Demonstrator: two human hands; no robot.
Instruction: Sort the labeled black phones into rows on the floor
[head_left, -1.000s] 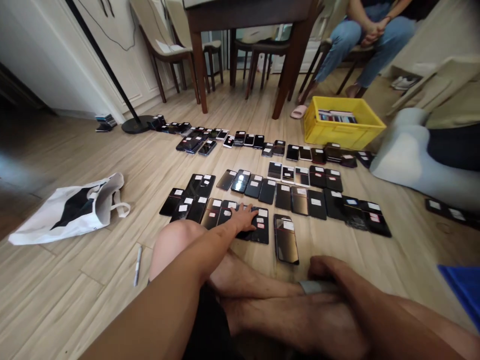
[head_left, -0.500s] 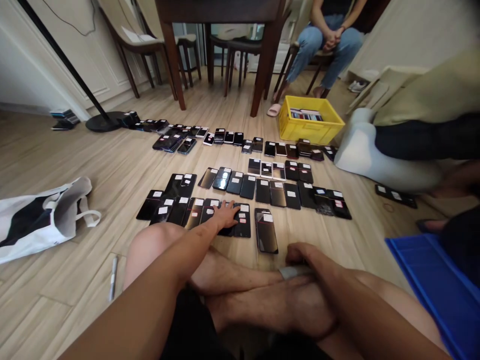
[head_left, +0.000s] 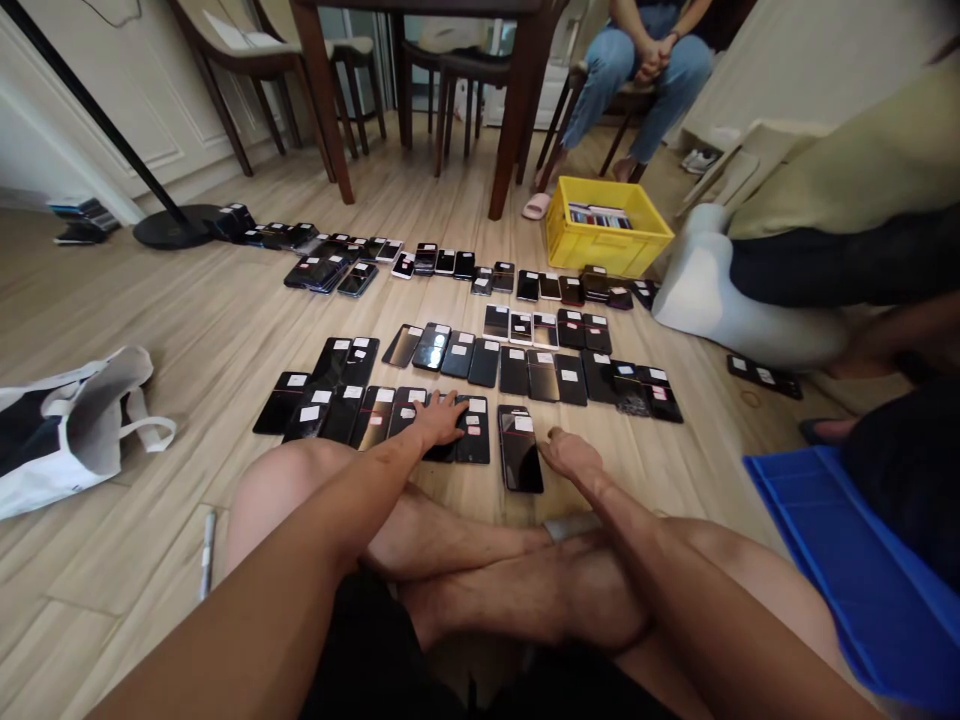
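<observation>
- Far left, the white cloth tote bag with a dark print (head_left: 71,425) lies slumped on the pale wood-plank floor (head_left: 225,310), and a slim grey marker pen (head_left: 207,530) lies near your left knee; your hands touch neither.
- Your left hand (head_left: 439,418) lies flat, fingers spread, on a black smartphone with a white sticker (head_left: 474,430) at the right end of the near row; it presses on the phone and grips nothing.
- That near row of dark phones with white labels (head_left: 330,412) already runs leftward from your hand, edge to edge, so this part looks laid out.
- Just right of it, a single black smartphone with a red-lined label (head_left: 520,448) lies apart from the row, a little nearer you and not yet lined up.
- Your right hand (head_left: 570,452) hovers just beside that phone, loosely open and empty.
- Farther off, the two far rows of labelled phones (head_left: 525,345) look finished.
- Far right, the yellow plastic crate (head_left: 606,240) holds more phones on edge, which I judge remain to be laid out; the blue plastic tray (head_left: 847,570) sits near right.
</observation>
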